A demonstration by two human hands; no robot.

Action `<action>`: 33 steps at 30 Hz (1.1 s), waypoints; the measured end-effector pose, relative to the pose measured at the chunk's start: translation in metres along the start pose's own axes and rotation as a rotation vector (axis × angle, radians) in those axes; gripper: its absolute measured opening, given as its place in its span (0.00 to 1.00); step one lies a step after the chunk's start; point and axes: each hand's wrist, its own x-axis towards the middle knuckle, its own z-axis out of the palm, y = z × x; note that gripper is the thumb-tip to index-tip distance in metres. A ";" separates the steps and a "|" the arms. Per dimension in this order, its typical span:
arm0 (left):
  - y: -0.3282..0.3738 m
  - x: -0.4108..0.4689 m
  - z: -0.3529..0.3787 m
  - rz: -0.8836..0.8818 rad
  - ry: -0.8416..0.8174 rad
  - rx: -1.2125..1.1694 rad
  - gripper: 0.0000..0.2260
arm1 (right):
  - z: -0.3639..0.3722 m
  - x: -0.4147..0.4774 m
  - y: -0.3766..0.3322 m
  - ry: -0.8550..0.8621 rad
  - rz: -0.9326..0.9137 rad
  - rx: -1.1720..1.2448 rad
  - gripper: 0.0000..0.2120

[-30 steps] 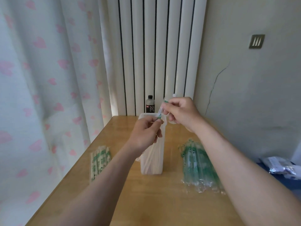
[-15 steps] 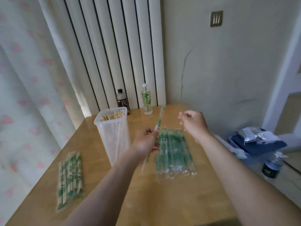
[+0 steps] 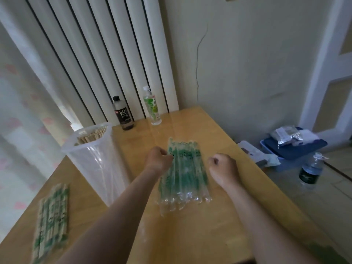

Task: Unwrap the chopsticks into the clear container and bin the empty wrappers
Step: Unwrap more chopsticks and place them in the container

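Tabletop (image 3: 190, 235): wrappers (image 3: 183, 174) between left hand (image 3: 159, 159), right hand (image 3: 222, 166).

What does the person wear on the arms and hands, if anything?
Nothing that shows. The left hand and the right hand are bare: no gloves, rings or bracelets are visible. Both forearms are bare too, with no watch and no sleeve in the frame. The picture is slightly blurred, so a thin ring could be missed.

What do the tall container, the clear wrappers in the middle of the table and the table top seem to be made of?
Container: clear, slightly frosted plastic; the chopsticks show through its wall.
Wrappers: thin, glossy plastic film with green print, see-through and crinkled.
Table: probably wood or wood laminate, with a smooth, pale finish and a faint sheen.
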 end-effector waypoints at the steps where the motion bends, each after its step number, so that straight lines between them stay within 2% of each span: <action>1: 0.000 0.000 0.002 0.004 0.003 0.044 0.06 | 0.000 0.000 0.001 0.002 -0.007 0.001 0.20; 5: -0.002 0.001 0.006 0.033 0.029 0.136 0.11 | 0.001 0.000 0.002 0.007 -0.013 0.020 0.21; 12: -0.003 -0.003 0.003 0.053 0.013 0.128 0.16 | -0.001 -0.001 0.000 0.000 -0.019 0.045 0.22; 20: -0.005 -0.013 -0.014 0.067 -0.002 0.079 0.10 | -0.005 -0.007 -0.002 -0.001 -0.004 0.066 0.21; 24: -0.010 -0.025 -0.031 0.121 -0.021 0.089 0.10 | -0.007 -0.010 -0.013 -0.057 0.007 0.015 0.20; 29: -0.015 -0.043 -0.051 0.234 -0.055 0.070 0.05 | -0.012 -0.024 -0.058 -0.096 -0.109 -0.043 0.19; 33: -0.024 -0.061 -0.076 0.290 -0.105 -0.015 0.06 | -0.005 -0.049 -0.107 -0.215 -0.215 -0.042 0.15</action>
